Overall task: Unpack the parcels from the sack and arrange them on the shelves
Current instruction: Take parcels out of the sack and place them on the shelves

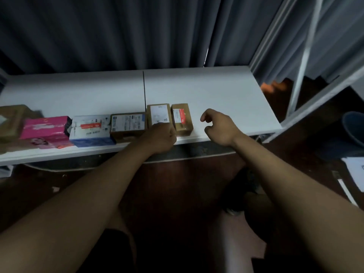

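A row of parcels lies along the front of the white shelf point(216, 89): a pink box point(45, 130), a white-and-blue packet point(90, 130), a brown box with a white label point(128, 125), a tall brown box with a white label point(158, 114) and a small brown box with a red-and-white label point(182, 118). My left hand point(162, 137) rests against the near end of the tall brown box, fingers curled at its edge. My right hand point(218, 126) hovers just right of the small brown box, fingers loosely curled and holding nothing. The sack is not in view.
A brown carton point(11, 123) sits at the far left of the shelf. Dark curtains point(118, 32) hang behind. A white frame point(301, 62) stands at the right, with a dark bin point(354, 129) and papers point(354, 170) on the floor beside it.
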